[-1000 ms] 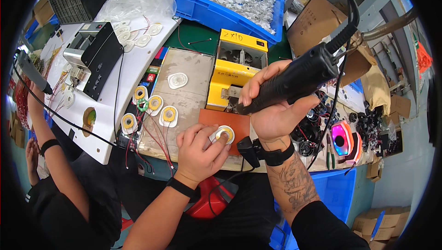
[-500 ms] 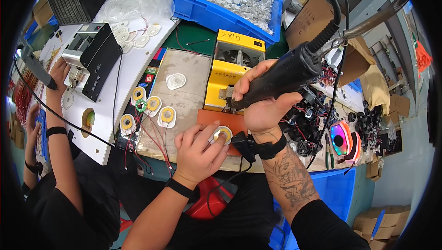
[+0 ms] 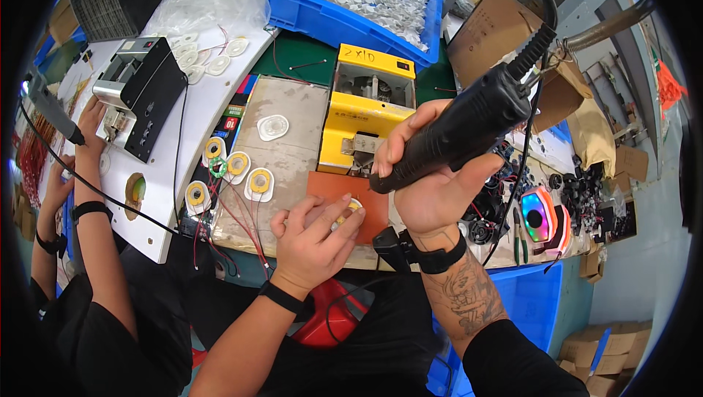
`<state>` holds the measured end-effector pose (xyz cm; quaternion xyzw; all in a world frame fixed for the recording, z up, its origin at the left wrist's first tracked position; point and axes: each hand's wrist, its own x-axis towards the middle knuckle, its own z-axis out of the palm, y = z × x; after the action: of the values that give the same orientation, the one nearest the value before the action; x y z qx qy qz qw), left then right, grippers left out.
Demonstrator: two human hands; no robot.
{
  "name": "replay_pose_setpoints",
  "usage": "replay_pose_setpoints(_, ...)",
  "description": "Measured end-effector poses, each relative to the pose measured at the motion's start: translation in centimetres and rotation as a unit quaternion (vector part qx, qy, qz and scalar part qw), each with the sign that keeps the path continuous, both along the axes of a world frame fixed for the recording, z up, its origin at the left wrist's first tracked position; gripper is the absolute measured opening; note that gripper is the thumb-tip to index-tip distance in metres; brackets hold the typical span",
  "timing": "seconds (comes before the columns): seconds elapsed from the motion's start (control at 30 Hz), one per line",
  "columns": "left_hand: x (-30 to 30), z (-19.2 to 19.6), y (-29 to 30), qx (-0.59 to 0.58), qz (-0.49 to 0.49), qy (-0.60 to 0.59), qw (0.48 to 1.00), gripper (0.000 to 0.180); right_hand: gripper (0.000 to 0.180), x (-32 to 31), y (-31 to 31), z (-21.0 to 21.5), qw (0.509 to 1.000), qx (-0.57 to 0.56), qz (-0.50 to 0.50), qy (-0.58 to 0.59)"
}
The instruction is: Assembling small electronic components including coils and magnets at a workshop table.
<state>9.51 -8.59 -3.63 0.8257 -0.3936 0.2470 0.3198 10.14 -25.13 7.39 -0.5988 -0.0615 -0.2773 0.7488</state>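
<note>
My right hand (image 3: 432,196) is closed around a black electric screwdriver (image 3: 463,130), palm partly turned up and thumb sticking out. The tool slants, its front end low beside the yellow machine (image 3: 364,126) and its cable end up at the right. Below it, my left hand (image 3: 311,240) pinches a small white disc-shaped part with a yellow ring (image 3: 353,210) over an orange mat (image 3: 329,186). Fingers cover much of that part. Left of this hand lie several similar white parts with yellow rings (image 3: 259,182), with red wires. A plain white part (image 3: 273,127) lies farther back.
A blue bin (image 3: 351,24) of small whitish pieces stands at the back. At left, another person's hands (image 3: 89,130) are at a black and silver machine (image 3: 139,97). Pliers (image 3: 521,236), a lit colourful device (image 3: 538,218) and black parts crowd the right. A coiled spring (image 3: 608,27) hangs above.
The view has shifted slightly. My left fingers now cover more of the disc-shaped part, which looks more tilted. The screwdriver has swung a little to the right, still in my right hand.
</note>
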Motion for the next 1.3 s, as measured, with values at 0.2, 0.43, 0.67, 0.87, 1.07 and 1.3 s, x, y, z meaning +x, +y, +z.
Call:
replay_pose_setpoints(0.2, -0.1, 0.3, 0.2, 0.010, -0.002, 0.012, 1.000, 0.038, 0.098, -1.5, 0.2, 0.0, 1.000, 0.002, 0.010, 0.024)
replay_pose_setpoints(0.43, 0.0, 0.9, 0.1, 0.017, -0.012, 0.050, 0.999, 0.036, 0.098, -2.3, -0.1, -0.1, 1.000, 0.005, -0.010, 0.013)
replay_pose_setpoints(0.67, -0.6, 2.8, -1.1, -0.040, 0.013, 0.170, 0.985, 0.044, 0.103, -2.9, -0.7, 1.1, 0.998, -0.014, -0.037, 0.046)
replay_pose_setpoints(0.87, -1.0, 2.5, -1.6, -0.051, 0.042, 0.177, 0.982, 0.044, 0.106, -3.5, -1.1, 1.1, 0.997, 0.011, -0.048, 0.066)
replay_pose_setpoints(1.07, -1.2, 2.3, -1.5, -0.022, 0.037, 0.148, 0.988, 0.028, 0.110, -3.3, -0.6, 0.6, 0.993, 0.035, -0.086, 0.074)
replay_pose_setpoints(1.3, -1.2, 2.3, -1.7, -0.019, 0.055, 0.106, 0.993, 0.020, 0.114, -3.1, -0.4, 0.8, 0.994, 0.020, -0.041, 0.099)
